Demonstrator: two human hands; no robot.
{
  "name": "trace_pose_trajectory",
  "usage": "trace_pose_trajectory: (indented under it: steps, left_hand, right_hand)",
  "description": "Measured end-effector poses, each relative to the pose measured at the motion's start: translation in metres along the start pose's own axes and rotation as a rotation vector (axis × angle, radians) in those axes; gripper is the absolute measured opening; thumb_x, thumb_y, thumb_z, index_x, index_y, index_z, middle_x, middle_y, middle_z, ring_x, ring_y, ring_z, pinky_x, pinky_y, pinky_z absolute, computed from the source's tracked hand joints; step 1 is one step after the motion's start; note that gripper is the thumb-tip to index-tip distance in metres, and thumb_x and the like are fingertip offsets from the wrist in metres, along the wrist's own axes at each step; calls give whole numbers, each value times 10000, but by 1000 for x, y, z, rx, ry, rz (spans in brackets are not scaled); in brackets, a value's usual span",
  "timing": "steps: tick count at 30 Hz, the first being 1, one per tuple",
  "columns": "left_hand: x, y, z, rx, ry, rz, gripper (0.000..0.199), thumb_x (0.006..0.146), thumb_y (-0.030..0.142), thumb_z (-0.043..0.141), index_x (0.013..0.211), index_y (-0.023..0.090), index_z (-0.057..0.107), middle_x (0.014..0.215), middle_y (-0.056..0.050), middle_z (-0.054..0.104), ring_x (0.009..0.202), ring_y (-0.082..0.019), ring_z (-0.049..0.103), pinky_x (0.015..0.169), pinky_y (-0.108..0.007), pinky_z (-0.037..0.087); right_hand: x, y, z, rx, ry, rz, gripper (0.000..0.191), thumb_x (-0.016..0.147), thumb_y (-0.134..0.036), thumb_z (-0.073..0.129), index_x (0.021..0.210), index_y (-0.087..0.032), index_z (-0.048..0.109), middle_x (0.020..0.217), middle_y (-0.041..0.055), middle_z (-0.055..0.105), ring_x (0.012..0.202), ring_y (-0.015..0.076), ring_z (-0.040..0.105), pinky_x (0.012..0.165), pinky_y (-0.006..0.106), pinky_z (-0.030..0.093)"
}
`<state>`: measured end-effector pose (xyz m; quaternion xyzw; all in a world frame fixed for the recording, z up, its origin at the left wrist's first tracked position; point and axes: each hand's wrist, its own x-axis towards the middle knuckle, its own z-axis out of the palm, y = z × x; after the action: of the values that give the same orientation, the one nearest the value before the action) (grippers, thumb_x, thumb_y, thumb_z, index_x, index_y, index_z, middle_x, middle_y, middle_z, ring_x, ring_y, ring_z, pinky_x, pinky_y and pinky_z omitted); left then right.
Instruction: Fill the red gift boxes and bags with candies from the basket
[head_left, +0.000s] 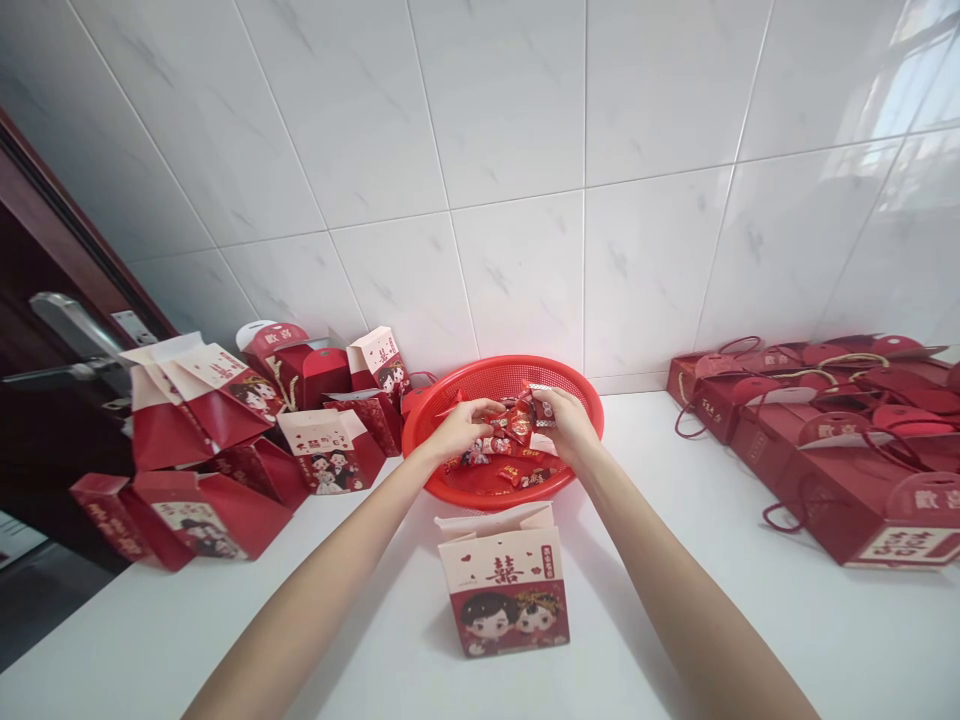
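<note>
Over a red plastic basket, both my hands are among small wrapped candies. My right hand is closed on wrapped candies with brown and silvery wrappers. My left hand has its fingers curled at a shiny red wrapped candy, which lies between the two hands; its fingertips are partly hidden. Between my forearms a red and cream gift box stands upright on the white table, its top flaps raised. Two cartoon figures are printed on its front.
Several red and cream gift boxes are grouped at the left, some stacked or tilted. Rows of red boxes with cord handles stand at the right. A white tiled wall rises behind the table, and a door handle is at far left.
</note>
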<state>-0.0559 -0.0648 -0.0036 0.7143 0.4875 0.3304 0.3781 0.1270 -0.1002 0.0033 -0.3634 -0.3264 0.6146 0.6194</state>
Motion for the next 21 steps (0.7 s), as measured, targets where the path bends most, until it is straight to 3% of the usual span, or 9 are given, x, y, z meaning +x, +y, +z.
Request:
trace_pose_trajectory:
  steps: [3, 6, 8, 12, 16, 21]
  left_hand:
    - [1, -1, 0, 36, 30, -6, 444, 652, 56, 521, 1030, 144, 738, 1137, -77, 752, 1012, -214, 694, 852, -299, 554]
    - [3, -4, -2, 214, 66, -94, 469, 681, 65, 445, 1012, 151, 766, 887, -48, 785, 852, -191, 712, 765, -269, 550]
    - [5, -8, -5, 346, 116, -156, 449, 709, 87, 433, 979, 165, 782, 823, -42, 782, 816, -195, 714, 748, -265, 542]
    - [7, -17, -11, 482, 160, -196, 365, 715, 114, 484, 898, 210, 785, 947, -43, 789, 971, -226, 705, 827, -269, 517]
    - [6, -25, -12, 589, 77, -256, 284, 628, 97, 601, 836, 206, 761, 871, -52, 777, 915, -256, 710, 785, -288, 515]
    - [6, -31, -13, 670, -9, -298, 435, 546, 92, 720, 970, 190, 734, 1085, -125, 759, 992, -284, 704, 761, -270, 508]
  right_hand:
    - [-1, -1, 0, 5, -13, 2, 109, 611, -245, 704, 639, -198, 610, 606, -23, 604, 591, 136, 559, 556, 263, 450]
    - [-2, -2, 1, 7, -14, 10, 114, 624, -245, 707, 633, -196, 604, 615, -16, 612, 596, 141, 560, 557, 268, 456]
    - [-2, -2, 1, 7, -4, 14, 116, 631, -242, 706, 634, -200, 598, 614, -17, 608, 594, 142, 557, 556, 270, 454]
    - [-1, -2, 0, 8, 14, 14, 136, 639, -244, 705, 623, -206, 576, 621, -17, 605, 593, 143, 554, 563, 279, 454]
    - [-1, -1, 1, 10, 20, 10, 120, 636, -237, 696, 622, -205, 581, 623, -15, 604, 596, 141, 551, 556, 272, 451]
    - [0, 0, 1, 13, 22, 10, 101, 629, -237, 687, 629, -205, 591, 621, -17, 605, 601, 146, 558, 550, 272, 448]
